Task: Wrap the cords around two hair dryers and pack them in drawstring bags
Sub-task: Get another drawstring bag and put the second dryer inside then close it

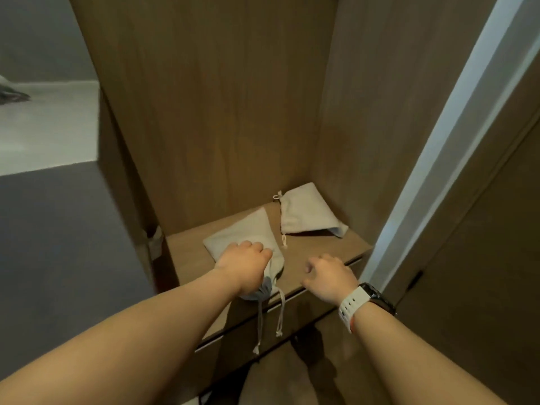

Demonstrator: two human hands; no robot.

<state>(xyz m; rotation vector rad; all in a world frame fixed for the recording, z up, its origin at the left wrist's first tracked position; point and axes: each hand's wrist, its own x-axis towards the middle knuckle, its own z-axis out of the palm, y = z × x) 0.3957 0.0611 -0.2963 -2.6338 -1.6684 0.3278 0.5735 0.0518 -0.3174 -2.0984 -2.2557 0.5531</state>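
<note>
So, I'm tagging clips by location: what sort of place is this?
Probably a bedroom or hotel wardrobe: tall wood panels around a shelf, a near drawstring bag and a far drawstring bag on it.

Wooden alcove [222, 112], brown grain panels at back and sides; wooden shelf [330, 249] low inside it; pale vertical strip [438, 147] along right edge; brown door panel [496, 229] beyond, small dark handle [416, 279] on it; grey floor [58, 244] at left; white surface [43, 127] above floor (dark blurred object [11, 95] at its far edge); white-strapped watch [366, 299], dark face.
</note>
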